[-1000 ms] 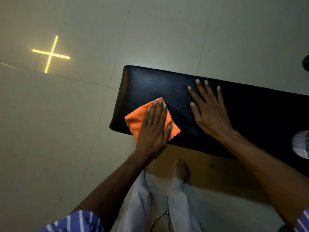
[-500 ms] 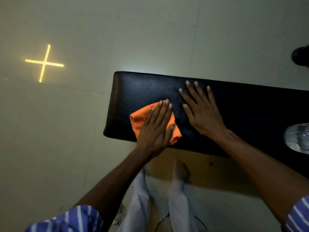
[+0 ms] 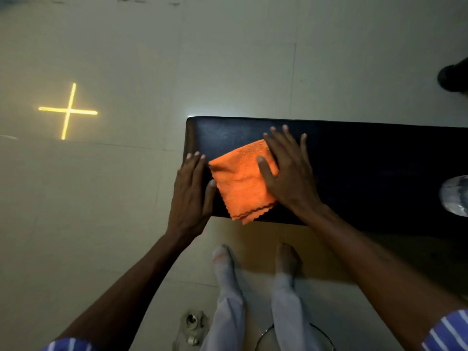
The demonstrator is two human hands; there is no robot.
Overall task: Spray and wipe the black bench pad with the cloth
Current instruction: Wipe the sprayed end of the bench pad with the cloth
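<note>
We see the black bench pad [image 3: 354,153] on pale floor tiles [image 3: 228,59]. Directly on it: folded orange cloth [image 3: 240,183] near its left end, overhanging the near edge; both hands flat; clear bottle [image 3: 455,195] at frame's right edge.

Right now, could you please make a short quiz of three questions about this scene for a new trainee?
1. True or false: the left hand is pressing on the orange cloth.
2. Which hand touches the cloth? A) left hand B) right hand C) both
3. Fill in: one corner of the cloth hangs over the ____ edge of the black bench pad.

Key
1. False. The left hand lies flat at the pad's end, beside the cloth.
2. B. The right hand rests flat on the cloth's right side, its thumb on top.
3. Near, the edge toward the person's feet.
</note>
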